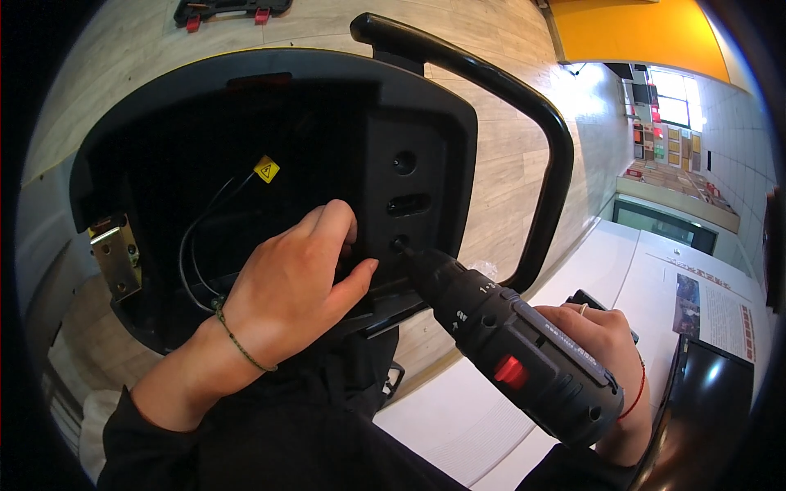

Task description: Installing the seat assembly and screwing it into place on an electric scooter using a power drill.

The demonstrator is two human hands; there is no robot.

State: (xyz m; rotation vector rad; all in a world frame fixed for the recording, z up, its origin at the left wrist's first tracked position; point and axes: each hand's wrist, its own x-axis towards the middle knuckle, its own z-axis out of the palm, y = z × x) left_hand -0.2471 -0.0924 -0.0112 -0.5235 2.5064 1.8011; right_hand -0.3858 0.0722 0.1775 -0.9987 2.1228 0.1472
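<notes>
Right hand point(594, 334) gripped the drill point(528, 356), nose at the nearest hole point(399, 242) in the black shell point(458, 164); left hand point(286, 266) was half-curled nearby, any hold hidden. Keeping the drill square, with steady pressure, seemed wisest.

Centre stage, the shell point(463, 155), and over its hollow point(205, 131) leans the left grip point(286, 262)! Just right of that, a row along the shell's right side: round hole point(403, 163) farthest, slot point(407, 204) in the middle, and at the nearest hole point(394, 244) the bit of the power drill point(508, 335), slanting back to the right grip point(602, 335). Left edge now, a bracket point(115, 258). Between bracket and row, a tag point(266, 169), its cable point(181, 266) running down beside the left grip. Past the shell's right flank curves a bar point(565, 155), and way behind, a tool case point(233, 10) on the floor point(508, 180)!
</notes>
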